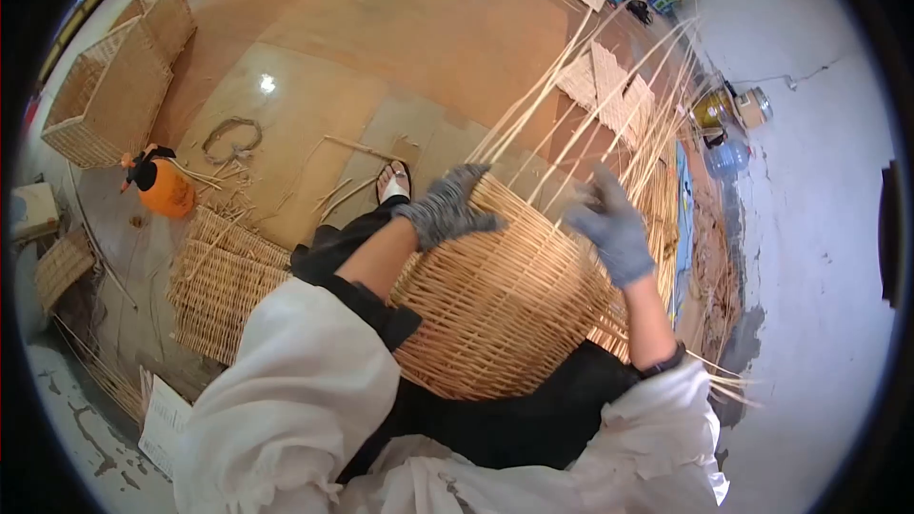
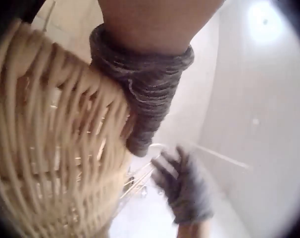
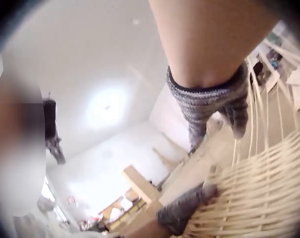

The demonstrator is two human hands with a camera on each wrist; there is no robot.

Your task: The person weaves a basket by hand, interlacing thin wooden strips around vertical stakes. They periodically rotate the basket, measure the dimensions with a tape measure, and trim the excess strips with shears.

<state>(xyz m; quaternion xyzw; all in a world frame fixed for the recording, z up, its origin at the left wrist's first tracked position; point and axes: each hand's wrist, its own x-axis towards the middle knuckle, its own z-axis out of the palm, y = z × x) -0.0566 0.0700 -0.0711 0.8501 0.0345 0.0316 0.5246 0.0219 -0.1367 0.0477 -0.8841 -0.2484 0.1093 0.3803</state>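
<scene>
Sleeves flank the weave on the lap, left hand clamped on its far-left edge, right hand by its far-right, fingers apart; probably light, springy, best gripped there, not by snappable stakes.

The left hand grips the upper edge of the wicker, which lies on the lap. The right hand, a little blurred, is near the long canes. An orange sprayer stands at the left.
</scene>
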